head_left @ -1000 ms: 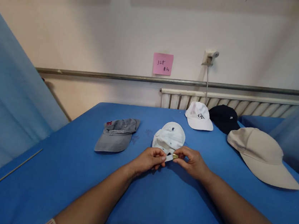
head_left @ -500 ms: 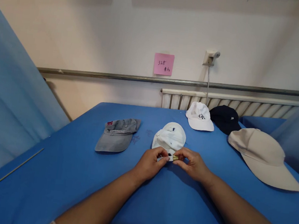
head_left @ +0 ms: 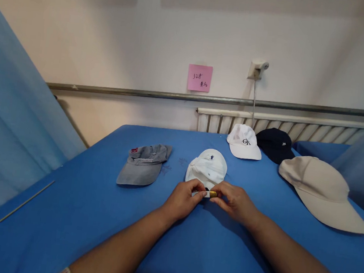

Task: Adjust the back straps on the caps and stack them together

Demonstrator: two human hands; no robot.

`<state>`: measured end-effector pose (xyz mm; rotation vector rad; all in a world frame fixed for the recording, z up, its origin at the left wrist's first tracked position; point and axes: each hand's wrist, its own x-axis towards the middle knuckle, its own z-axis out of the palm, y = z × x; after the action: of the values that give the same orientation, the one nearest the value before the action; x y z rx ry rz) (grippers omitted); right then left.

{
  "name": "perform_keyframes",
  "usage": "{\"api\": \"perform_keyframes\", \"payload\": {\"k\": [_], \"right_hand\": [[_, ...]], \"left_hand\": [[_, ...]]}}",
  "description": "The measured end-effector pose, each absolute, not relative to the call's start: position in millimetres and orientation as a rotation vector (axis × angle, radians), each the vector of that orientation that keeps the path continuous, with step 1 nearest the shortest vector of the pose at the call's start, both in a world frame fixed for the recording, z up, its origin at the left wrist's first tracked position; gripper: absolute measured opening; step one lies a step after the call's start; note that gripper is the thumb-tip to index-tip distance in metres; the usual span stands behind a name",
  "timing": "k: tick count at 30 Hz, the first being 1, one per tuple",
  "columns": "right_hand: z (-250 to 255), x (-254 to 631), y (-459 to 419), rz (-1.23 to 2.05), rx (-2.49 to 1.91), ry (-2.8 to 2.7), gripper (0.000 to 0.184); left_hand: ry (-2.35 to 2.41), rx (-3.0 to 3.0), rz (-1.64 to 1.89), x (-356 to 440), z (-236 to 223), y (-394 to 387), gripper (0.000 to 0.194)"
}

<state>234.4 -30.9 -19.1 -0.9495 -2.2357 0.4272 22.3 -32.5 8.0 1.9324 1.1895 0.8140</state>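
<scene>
A white baseball cap (head_left: 207, 168) with a small dark emblem lies on the blue-covered table, its brim pointing away from me. At its near edge my left hand (head_left: 188, 198) pinches the white strap (head_left: 207, 194) between thumb and fingers. My right hand (head_left: 232, 200) grips the gold-coloured buckle (head_left: 213, 194) at the strap's right end. Both hands are closed, fingertips almost meeting. They partly hide the strap and the near rim of the cap.
A grey cap (head_left: 142, 167) lies to the left, and a thin stick (head_left: 26, 201) farther left. Back right are a white lettered cap (head_left: 244, 142), a navy cap (head_left: 275, 143) and a large beige cap (head_left: 322, 189). A radiator (head_left: 288, 127) stands behind the table (head_left: 93, 218).
Both hands keep their hold at the cap's strap. The gold-coloured buckle now catches the light differently, as if turned slightly. The other caps have not moved.
</scene>
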Motion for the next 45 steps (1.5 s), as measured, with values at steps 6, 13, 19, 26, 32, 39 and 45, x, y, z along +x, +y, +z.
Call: {"api": "perform_keyframes", "payload": {"k": [6, 13, 19, 26, 32, 39, 45], "right_hand": [[-21, 233, -31, 0.415, -0.915, -2.197, 0.008], [-19, 232, -33, 0.484, -0.900, -2.173, 0.008], [-17, 235, -31, 0.555, -0.959, -2.219, 0.015], [-16, 238, -31, 0.535, -1.014, -2.241, 0.017], [-16, 239, -32, 0.507, -1.070, -2.201, 0.010], [-20, 238, -31, 0.568, -0.976, -2.143, 0.011], [-26, 235, -28, 0.701, -0.990, -2.081, 0.013]], "left_hand": [[1.183, 1.919, 0.823, 23, 10, -35, 0.018], [1.191, 1.927, 0.804, 23, 9, -35, 0.018], [1.204, 1.933, 0.812, 23, 13, -35, 0.017], [1.186, 1.954, 0.801, 23, 11, -35, 0.019], [1.164, 2.078, 0.758, 21, 12, -34, 0.019], [1.151, 2.315, 0.667, 17, 17, -38, 0.019], [1.198, 2.417, 0.629, 16, 17, -36, 0.018]]}}
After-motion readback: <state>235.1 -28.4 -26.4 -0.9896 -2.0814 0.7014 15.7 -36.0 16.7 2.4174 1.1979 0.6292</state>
